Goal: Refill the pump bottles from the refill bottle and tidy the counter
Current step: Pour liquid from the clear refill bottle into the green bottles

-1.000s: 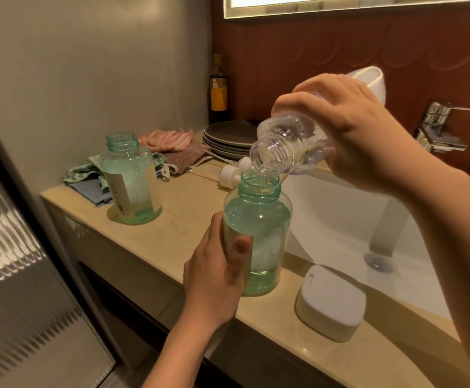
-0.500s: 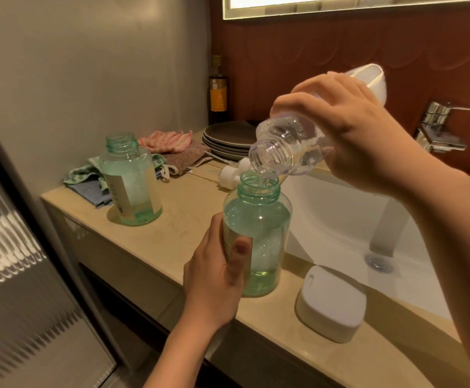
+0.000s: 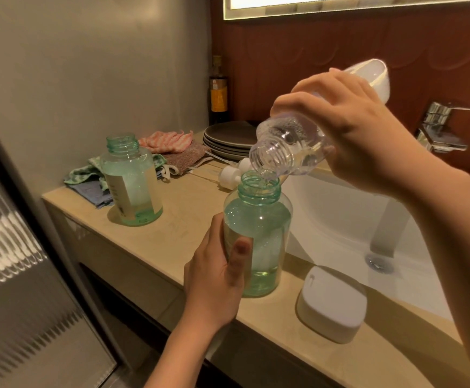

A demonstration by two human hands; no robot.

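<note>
My left hand (image 3: pixel 217 278) grips an uncapped green pump bottle (image 3: pixel 261 233) that stands upright near the counter's front edge. My right hand (image 3: pixel 348 135) holds a clear refill bottle (image 3: pixel 287 149) tilted mouth-down over the green bottle's neck, and clear liquid runs from it into the opening. A second uncapped green bottle (image 3: pixel 131 180) stands alone further left on the counter. Two white pump heads (image 3: pixel 232 176) lie on the counter behind the bottle I hold.
A white lidded box (image 3: pixel 331 303) sits on the beige counter (image 3: pixel 177 231) beside the white sink (image 3: pixel 340 219). Stacked dark plates (image 3: pixel 228 138), folded cloths (image 3: pixel 169 147), a dark glass bottle (image 3: pixel 219 91) and a chrome tap (image 3: pixel 443 127) line the back.
The refill bottle has dipped slightly lower toward the green bottle's neck as it pours. Both hands keep their holds and places.
</note>
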